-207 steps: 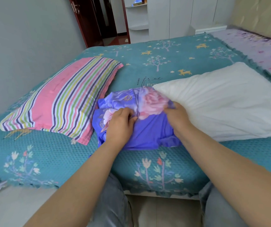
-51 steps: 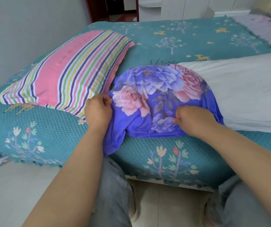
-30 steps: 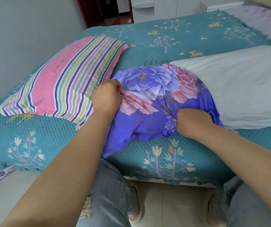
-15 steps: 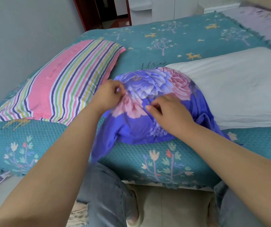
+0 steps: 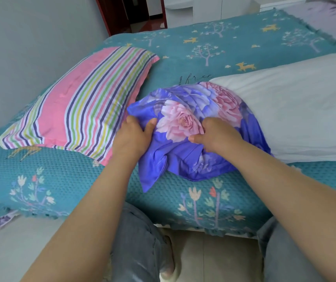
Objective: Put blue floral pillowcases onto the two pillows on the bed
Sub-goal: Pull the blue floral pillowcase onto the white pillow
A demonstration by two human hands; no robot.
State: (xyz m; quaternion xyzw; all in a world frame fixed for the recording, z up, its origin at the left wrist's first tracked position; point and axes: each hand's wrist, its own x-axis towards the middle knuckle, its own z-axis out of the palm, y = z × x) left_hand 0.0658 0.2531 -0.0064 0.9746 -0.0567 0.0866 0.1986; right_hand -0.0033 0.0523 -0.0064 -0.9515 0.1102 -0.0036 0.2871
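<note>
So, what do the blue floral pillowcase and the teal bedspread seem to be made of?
Blue floral pillowcase: thin, smooth woven fabric with a faint sheen, perhaps polyester or a cotton blend; it bunches into fine soft folds where both hands hold it. Teal bedspread: thicker, matte, waffle-textured cloth, probably cotton; a regular grid of small raised cells shows across it, and the edge hanging over the bed side looks fringed.

I noted the pillowcase [image 5: 185, 110] was blue with pink and lilac roses. One pillow [image 5: 297, 102] was plain white; the other [image 5: 77, 104] pink with multicoloured stripes. The bedspread [image 5: 213, 43] was teal, printed with trees and yellow deer.
</note>
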